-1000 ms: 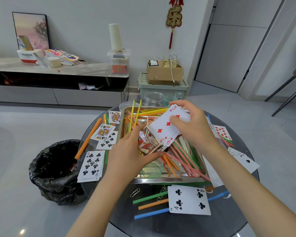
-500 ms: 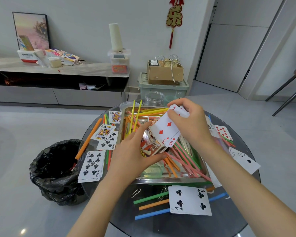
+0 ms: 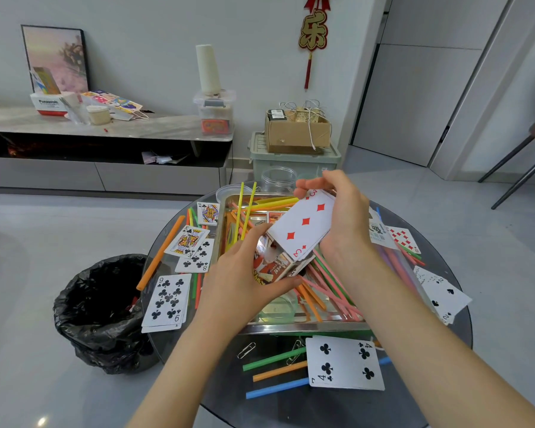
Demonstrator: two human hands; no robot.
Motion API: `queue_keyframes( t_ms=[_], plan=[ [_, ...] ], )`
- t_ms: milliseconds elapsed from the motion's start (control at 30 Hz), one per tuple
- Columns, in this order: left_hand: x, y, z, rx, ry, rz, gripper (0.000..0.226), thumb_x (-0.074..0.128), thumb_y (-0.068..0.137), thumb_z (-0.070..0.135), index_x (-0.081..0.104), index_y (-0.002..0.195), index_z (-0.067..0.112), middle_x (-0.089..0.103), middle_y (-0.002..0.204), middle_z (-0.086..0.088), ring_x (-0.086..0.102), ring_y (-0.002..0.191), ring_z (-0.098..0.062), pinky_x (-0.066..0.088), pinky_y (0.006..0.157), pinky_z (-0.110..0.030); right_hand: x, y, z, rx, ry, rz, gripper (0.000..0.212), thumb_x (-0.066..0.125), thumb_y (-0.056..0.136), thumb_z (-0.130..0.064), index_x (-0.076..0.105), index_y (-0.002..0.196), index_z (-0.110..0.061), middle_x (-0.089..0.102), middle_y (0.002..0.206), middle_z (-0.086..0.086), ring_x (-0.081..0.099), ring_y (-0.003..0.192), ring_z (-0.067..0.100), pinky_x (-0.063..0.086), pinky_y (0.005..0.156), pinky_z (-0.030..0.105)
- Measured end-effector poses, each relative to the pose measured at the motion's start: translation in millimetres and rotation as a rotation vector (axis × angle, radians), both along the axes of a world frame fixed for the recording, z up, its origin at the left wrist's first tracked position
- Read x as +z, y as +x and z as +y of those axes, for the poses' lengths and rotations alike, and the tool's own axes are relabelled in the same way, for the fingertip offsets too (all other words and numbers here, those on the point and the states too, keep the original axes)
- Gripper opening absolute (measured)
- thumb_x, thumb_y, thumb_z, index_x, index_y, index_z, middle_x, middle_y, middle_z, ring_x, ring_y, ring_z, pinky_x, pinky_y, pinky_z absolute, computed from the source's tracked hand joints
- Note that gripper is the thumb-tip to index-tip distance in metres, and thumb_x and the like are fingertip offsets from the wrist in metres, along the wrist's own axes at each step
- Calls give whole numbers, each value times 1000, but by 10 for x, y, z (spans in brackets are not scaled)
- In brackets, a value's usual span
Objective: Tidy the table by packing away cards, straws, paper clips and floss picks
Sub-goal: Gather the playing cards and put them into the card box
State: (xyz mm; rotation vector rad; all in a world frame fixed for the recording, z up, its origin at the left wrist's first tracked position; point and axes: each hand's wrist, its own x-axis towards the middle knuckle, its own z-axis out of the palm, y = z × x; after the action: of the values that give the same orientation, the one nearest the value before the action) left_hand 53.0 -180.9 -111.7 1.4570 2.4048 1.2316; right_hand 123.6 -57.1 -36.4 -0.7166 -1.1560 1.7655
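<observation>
1. The diamond card [image 3: 306,222] is white with three red diamonds.
2. The card box [image 3: 272,267] has a red and orange print.
3. The club card [image 3: 345,362] is white with four black clubs.
4. Beside it lie a green straw [image 3: 274,359], an orange straw [image 3: 280,371] and a blue straw [image 3: 277,388].
5. The tray [image 3: 303,327] is shiny silver and holds pink straws [image 3: 337,296] and yellow straws [image 3: 275,201].
6. The bin bag [image 3: 99,313] is black.
7. The worktop [image 3: 291,409] is dark grey glass.

Left grip [image 3: 241,279] curled round card box [image 3: 272,264]; right grip [image 3: 344,217] pinching cards [image 3: 306,223]; forearms converging.

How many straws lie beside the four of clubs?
3: green straw nearest the tray, orange straw midway, blue straw nearest the edge; others may be hidden.
</observation>
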Motion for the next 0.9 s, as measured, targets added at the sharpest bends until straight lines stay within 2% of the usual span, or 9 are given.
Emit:
queue_keyframes(
  t_ms=[100, 167, 233, 333, 400, 533, 667, 733, 900],
  plan=[
    [-7, -9, -10, -20, 28, -39, 83, 74, 62, 62, 34, 134, 45, 60, 114, 16, 57, 88, -2, 42, 69, -15, 18, -32, -9, -40, 37, -71, 26, 54, 88, -11, 58, 63, -9, 69, 60, 1, 65, 56, 14, 46, 50, 20],
    [-1, -8, -16, -38, 58, -89, 81, 73, 61, 63, 35, 130, 48, 60, 109, 21, 58, 87, 2, 42, 68, -10, 18, -55, 6, -22, -1, -80, 19, 57, 88, -9, 56, 69, -9, 67, 60, 4, 65, 57, 18, 48, 54, 24],
    [7, -10, -19, -54, 91, -130, 78, 72, 59, 64, 34, 125, 51, 61, 106, 24, 59, 86, 4, 46, 70, -13, -12, -70, 24, -1, -11, -104, 15, 59, 88, -9, 54, 74, -9, 67, 61, 4, 67, 59, 20, 51, 59, 30],
    [19, -21, -21, -65, 112, -165, 76, 72, 58, 64, 37, 123, 48, 62, 101, 25, 61, 83, 6, 49, 70, -13, -141, -45, 64, -49, 222, -295, 9, 64, 87, -16, 59, 82, -12, 68, 57, -6, 67, 56, 15, 50, 53, 27],
    [21, -36, -24, -62, 108, -171, 77, 74, 59, 61, 38, 125, 45, 62, 100, 26, 62, 81, 6, 50, 69, -13, -189, -14, 83, -88, 350, -370, 7, 67, 86, -19, 63, 82, -14, 70, 64, -5, 68, 58, 14, 50, 53, 27],
    [-9, -54, -32, -39, 81, -98, 79, 71, 58, 66, 36, 127, 47, 59, 102, 26, 60, 85, 1, 50, 71, -18, -122, 51, 103, -67, 596, -476, 12, 65, 86, -10, 64, 79, -20, 71, 71, -5, 70, 64, 9, 53, 51, 25],
    [-16, -53, -38, -31, 70, -57, 80, 68, 58, 70, 33, 128, 51, 57, 110, 25, 59, 92, -4, 51, 74, -25, 3, 65, 86, -26, 885, -505, 20, 58, 88, -2, 65, 81, -20, 65, 86, -8, 68, 72, 1, 53, 52, 19],
    [-12, -39, -39, -28, 65, -38, 80, 68, 60, 68, 34, 129, 49, 58, 115, 23, 57, 92, -3, 48, 72, -22, 0, 41, 75, -37, 974, -504, 20, 57, 88, -1, 65, 81, -18, 60, 87, -12, 68, 72, 0, 54, 57, 19],
    [-20, -18, -39, -21, 51, -2, 79, 67, 61, 69, 34, 129, 49, 58, 117, 21, 55, 93, -1, 43, 70, -15, -125, -24, -16, -223, 1190, -424, 17, 56, 86, 2, 68, 82, -11, 60, 86, -4, 67, 72, 15, 55, 65, 34]
  ],
)
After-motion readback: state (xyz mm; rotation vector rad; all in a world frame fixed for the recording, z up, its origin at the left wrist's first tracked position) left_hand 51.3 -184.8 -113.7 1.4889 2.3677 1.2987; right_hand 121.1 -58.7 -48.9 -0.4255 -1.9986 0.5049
